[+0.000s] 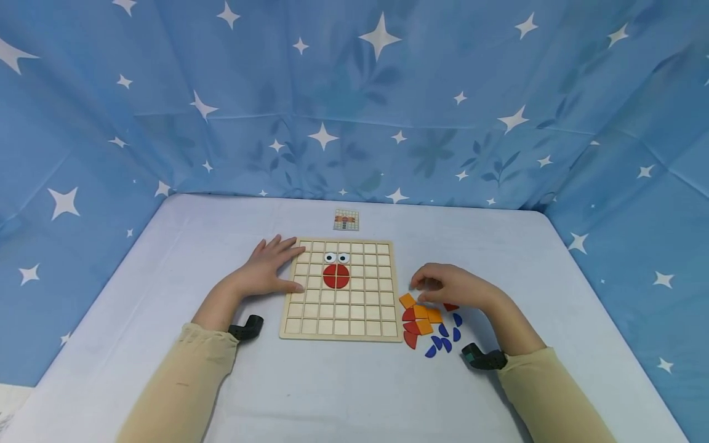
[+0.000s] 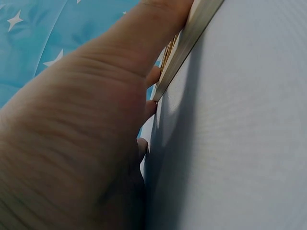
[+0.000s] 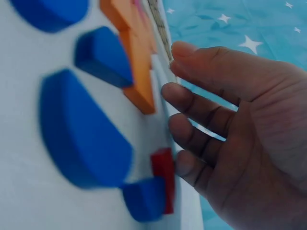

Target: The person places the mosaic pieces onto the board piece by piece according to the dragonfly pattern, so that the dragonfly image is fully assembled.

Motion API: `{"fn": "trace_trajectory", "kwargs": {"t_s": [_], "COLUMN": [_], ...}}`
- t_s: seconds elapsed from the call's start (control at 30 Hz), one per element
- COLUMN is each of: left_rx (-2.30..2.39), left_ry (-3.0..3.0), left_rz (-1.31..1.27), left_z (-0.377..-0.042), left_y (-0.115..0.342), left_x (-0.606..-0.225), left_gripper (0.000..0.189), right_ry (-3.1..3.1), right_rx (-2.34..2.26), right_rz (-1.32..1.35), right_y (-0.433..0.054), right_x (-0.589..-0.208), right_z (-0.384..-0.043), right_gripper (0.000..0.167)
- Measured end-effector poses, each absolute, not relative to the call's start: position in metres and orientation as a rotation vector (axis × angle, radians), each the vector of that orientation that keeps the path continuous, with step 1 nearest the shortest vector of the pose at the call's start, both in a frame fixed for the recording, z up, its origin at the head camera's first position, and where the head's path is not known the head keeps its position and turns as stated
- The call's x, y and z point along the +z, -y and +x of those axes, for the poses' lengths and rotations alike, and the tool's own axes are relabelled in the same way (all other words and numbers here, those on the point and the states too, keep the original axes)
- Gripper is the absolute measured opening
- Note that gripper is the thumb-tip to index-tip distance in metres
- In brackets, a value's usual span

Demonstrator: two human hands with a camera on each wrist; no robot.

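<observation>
A wooden grid board [image 1: 373,295] lies flat on the table. Two eye pieces [image 1: 336,258] sit in its upper cells, above several red quarter-round pieces [image 1: 335,276] that form a disc. My left hand [image 1: 268,269] is spread at the board's left side, thumb and a finger over the rim; the left wrist view shows the thumb against the board edge [image 2: 182,57]. My right hand [image 1: 456,286] hovers beside the loose pieces, fingers loosely bent with nothing between them. Near it are orange squares [image 1: 424,327], red pieces [image 1: 410,340] and blue rounded pieces [image 3: 79,132].
A small picture card [image 1: 346,219] lies behind the board, showing a coloured figure on a grid. White cloth covers the table [image 1: 343,387]. A blue star-patterned curtain [image 1: 332,92] rises along the back and sides. Each wrist wears a black camera [image 1: 247,328].
</observation>
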State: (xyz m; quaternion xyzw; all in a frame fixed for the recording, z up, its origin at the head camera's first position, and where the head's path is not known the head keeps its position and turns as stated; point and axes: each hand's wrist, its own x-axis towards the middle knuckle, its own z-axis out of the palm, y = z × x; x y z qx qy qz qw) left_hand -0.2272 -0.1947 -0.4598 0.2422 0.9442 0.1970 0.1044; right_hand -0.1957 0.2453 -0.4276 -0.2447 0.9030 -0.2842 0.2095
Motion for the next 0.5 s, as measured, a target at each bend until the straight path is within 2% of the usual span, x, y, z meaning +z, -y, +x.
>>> {"fn": "trace_trajectory", "kwargs": {"t_s": [0.5], "left_rx": [0.616], "left_ry": [-2.778], "left_rz": [0.722], "left_z": [-0.2266], "left_y": [0.1958], "left_x": [-0.46], "left_gripper": [0.097], "right_ry": [-2.518], "right_rx": [-0.731], "right_rz": [-0.695], "right_y": [-0.2363], "right_x": [-0.436], "right_z": [-0.1951], "right_gripper": [0.018]}}
